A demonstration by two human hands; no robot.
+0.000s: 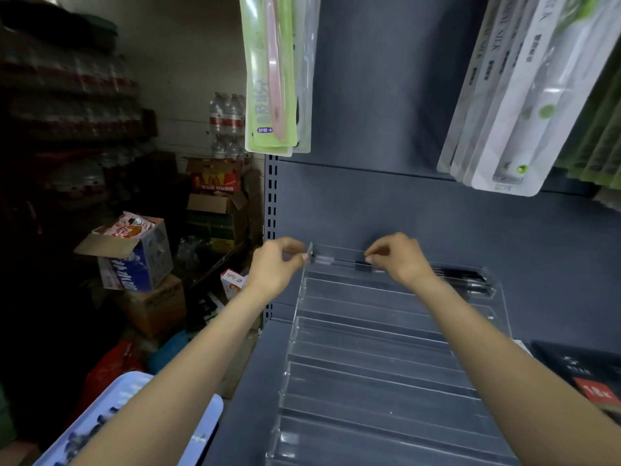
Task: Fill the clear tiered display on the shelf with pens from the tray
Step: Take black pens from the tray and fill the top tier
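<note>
A clear tiered display (376, 358) stands on the grey shelf, its steps rising toward the back panel. Over its top tier a pen (339, 261) lies level. My left hand (275, 267) pinches the pen's left end by the display's left wall, and my right hand (396, 257) pinches it near the middle. Several dark pens (465, 279) lie in the top tier to the right of my right hand. A pale blue tray (114, 412) with several pens sits at the lower left, partly hidden under my left forearm.
Packaged toothbrushes (272, 79) hang above the display's left, and white packs (517, 95) hang at the upper right. A black box (584, 378) lies on the shelf right of the display. Cardboard boxes (134, 257) and bottled water crowd the floor to the left.
</note>
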